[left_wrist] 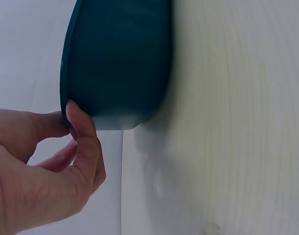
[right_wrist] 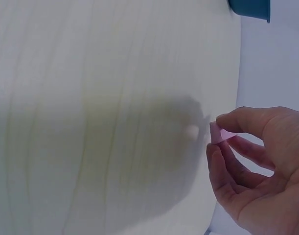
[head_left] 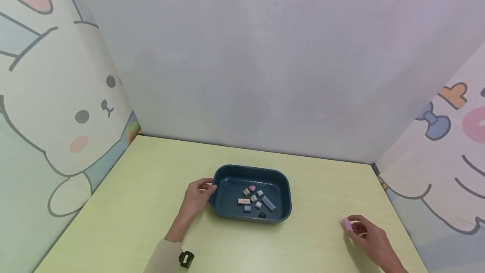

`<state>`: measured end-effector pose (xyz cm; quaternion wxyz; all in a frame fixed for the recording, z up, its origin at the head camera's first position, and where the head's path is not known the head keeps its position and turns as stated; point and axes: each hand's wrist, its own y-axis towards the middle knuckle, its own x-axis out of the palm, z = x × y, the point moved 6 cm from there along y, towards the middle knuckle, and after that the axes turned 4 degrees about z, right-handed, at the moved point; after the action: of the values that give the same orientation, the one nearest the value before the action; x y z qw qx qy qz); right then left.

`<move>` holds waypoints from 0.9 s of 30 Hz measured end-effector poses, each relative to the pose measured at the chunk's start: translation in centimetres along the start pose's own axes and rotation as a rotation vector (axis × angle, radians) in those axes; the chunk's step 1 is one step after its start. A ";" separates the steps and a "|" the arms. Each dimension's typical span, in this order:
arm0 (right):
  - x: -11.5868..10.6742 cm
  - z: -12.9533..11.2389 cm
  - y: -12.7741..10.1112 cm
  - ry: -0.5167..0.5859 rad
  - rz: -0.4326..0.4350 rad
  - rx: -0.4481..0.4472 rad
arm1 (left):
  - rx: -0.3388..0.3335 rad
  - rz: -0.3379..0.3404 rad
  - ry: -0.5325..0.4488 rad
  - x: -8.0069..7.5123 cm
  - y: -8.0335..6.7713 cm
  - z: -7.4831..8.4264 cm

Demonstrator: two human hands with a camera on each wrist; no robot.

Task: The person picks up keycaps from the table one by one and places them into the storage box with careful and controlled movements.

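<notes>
My left hand (head_left: 196, 199) pinches the left rim of a dark teal plastic tray (head_left: 246, 218). In the left wrist view, thumb and fingers of the left hand (left_wrist: 56, 166) clasp the edge of the tray (left_wrist: 120, 54). Several keycaps lie inside it, among them a long blue keycap (head_left: 268, 203), a long cream keycap (head_left: 244, 201) and a black keycap (head_left: 262, 215). Off to the right, my right hand (head_left: 370, 239) holds a pink keycap (head_left: 347, 224) above the table. The right wrist view shows that pink keycap (right_wrist: 216, 133) between the thumb and fingertips.
A pale yellow-green wooden table (head_left: 151, 167) carries the tray. Behind it hangs a plain grey-white backdrop (head_left: 250, 62). Cartoon-printed panels (head_left: 57, 96) stand along the left and right sides. A black band (head_left: 186, 259) sits beside the left sleeve (head_left: 164, 256).
</notes>
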<state>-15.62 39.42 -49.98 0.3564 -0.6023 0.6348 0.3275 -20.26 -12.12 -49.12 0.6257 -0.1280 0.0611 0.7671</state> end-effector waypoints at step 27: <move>0.6 -0.2 0.5 -0.004 -0.041 -0.008 | -0.008 0.003 0.021 0.0 0.0 -0.1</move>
<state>-16.12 38.96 -50.36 0.3616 -0.6160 0.6204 0.3239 -20.22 -12.17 -49.24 0.6232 -0.1384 0.0647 0.7670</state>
